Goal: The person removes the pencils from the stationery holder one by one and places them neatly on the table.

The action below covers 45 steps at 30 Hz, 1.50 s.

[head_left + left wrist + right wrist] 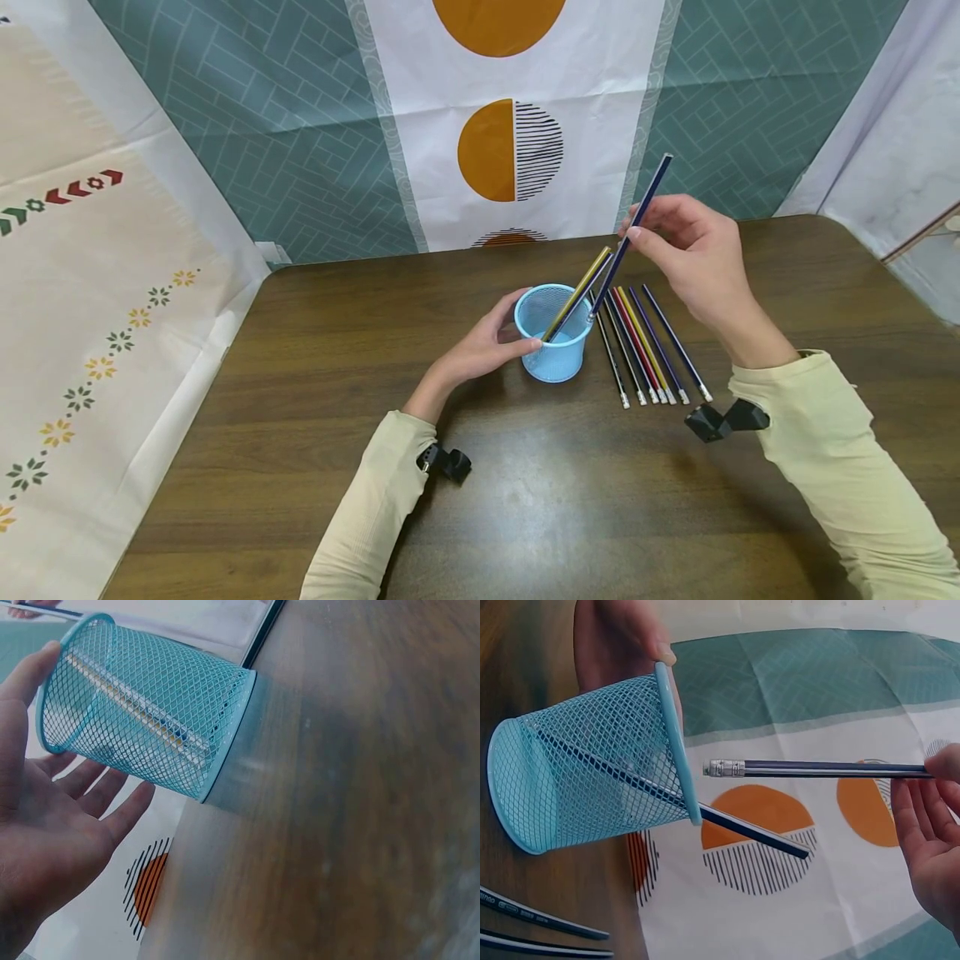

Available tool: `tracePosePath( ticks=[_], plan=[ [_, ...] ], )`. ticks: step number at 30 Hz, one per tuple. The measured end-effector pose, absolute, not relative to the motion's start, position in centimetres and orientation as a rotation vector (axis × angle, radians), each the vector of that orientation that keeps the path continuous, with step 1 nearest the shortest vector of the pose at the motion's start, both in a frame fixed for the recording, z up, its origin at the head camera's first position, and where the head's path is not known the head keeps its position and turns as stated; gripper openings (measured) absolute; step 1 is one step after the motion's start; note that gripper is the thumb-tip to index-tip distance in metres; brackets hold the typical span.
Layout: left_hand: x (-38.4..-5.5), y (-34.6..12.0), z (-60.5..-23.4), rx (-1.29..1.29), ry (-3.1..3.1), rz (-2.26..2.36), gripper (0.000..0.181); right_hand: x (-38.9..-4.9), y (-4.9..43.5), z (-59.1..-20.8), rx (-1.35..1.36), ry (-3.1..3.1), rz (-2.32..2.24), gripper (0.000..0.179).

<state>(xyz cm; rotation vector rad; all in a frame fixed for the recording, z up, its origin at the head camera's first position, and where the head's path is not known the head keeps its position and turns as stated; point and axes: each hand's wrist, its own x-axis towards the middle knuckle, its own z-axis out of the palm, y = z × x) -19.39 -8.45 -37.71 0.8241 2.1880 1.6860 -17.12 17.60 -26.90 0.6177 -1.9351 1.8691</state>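
Note:
A light-blue mesh pencil cup (553, 367) stands upright on the table. My left hand (480, 348) holds it from the left, thumb on the rim and fingers along the far side. Inside lean a yellow pencil (588, 279) and a dark striped pencil (757, 834). Between thumb and fingertips, my right hand (697, 254) pinches a dark blue striped pencil (648, 200), tilted, eraser end down. That silver-banded end hovers just outside the cup's mouth in the right wrist view, apart from the rim.
To the right of the cup, several pencils (636, 343) lie side by side on the brown wooden table (337, 367), their eraser ends toward me. A patterned cloth (315, 125) hangs behind the table's far edge. Each sleeve carries a small black camera mount (723, 421).

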Motion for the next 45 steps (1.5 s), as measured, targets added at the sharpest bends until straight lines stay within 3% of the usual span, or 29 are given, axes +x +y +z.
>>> tracePosePath(
  ticks=[37,45],
  plan=[
    [-19.5,-8.4,-37.6,0.788,2.206,1.673,0.073,-18.2,20.0,-29.8,0.365,-2.304,1.540,0.027],
    [-19.4,-8.5,-37.7,0.788,2.194,1.680,0.073,-18.6,20.6,-30.6,0.323,-2.300,1.584,0.022]
  ],
)
